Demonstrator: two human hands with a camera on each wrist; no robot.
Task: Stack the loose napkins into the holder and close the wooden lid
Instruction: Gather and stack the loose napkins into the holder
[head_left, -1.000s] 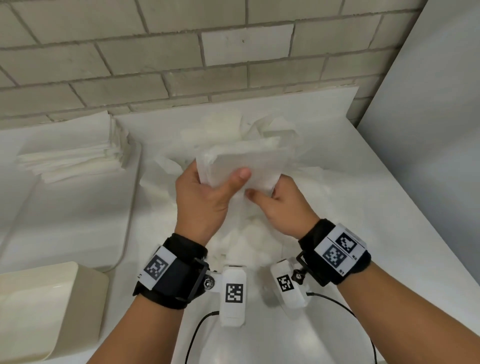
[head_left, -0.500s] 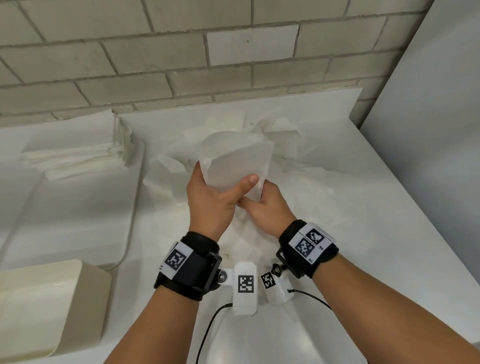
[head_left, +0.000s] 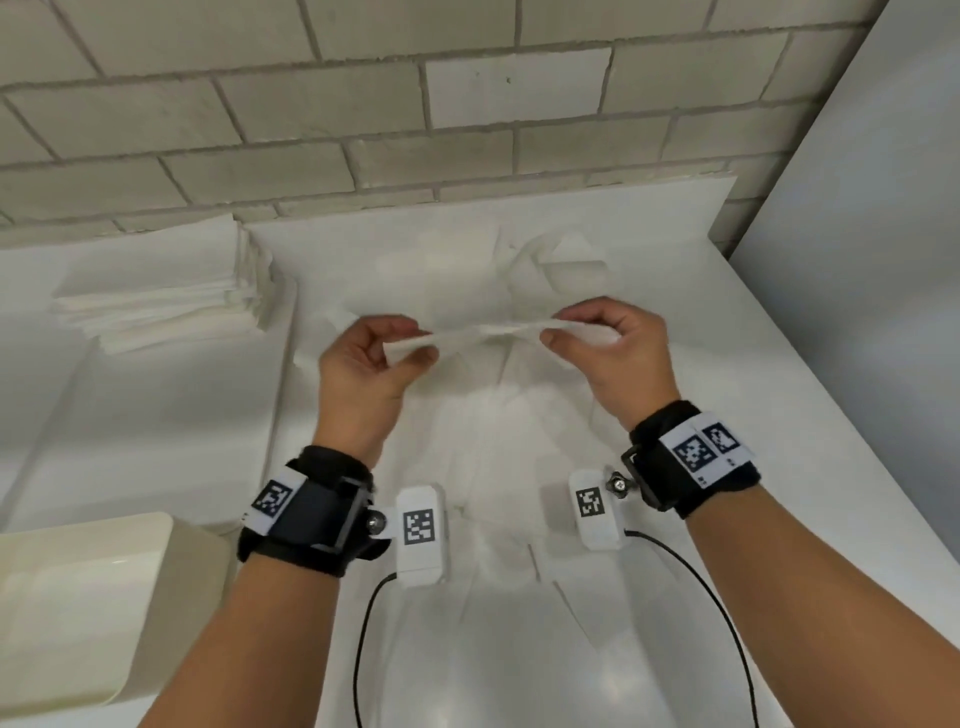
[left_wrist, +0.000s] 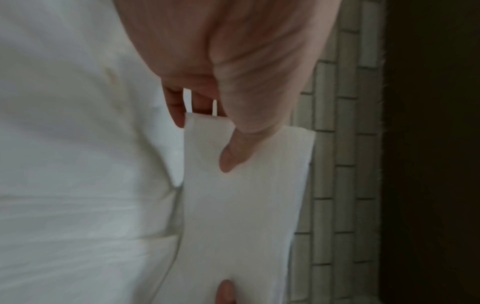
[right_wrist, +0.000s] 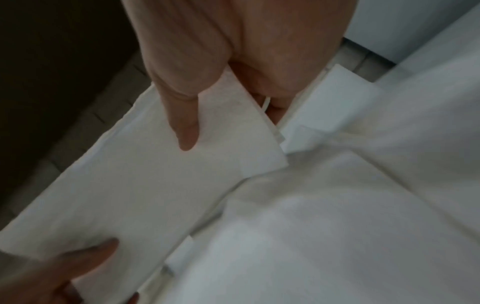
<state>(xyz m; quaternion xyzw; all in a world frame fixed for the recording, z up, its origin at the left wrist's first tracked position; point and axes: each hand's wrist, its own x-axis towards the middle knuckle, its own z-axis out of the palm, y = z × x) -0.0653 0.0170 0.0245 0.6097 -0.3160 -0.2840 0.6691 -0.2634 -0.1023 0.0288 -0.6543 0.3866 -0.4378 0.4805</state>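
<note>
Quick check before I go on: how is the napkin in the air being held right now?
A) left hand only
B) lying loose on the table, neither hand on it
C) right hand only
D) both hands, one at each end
D: the left hand pinches one end of the napkin and the right hand pinches the other, holding it stretched above the table.

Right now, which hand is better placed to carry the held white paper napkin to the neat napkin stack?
Left hand: it pinches the white paper napkin, and the neat napkin stack lies on its side.
</note>
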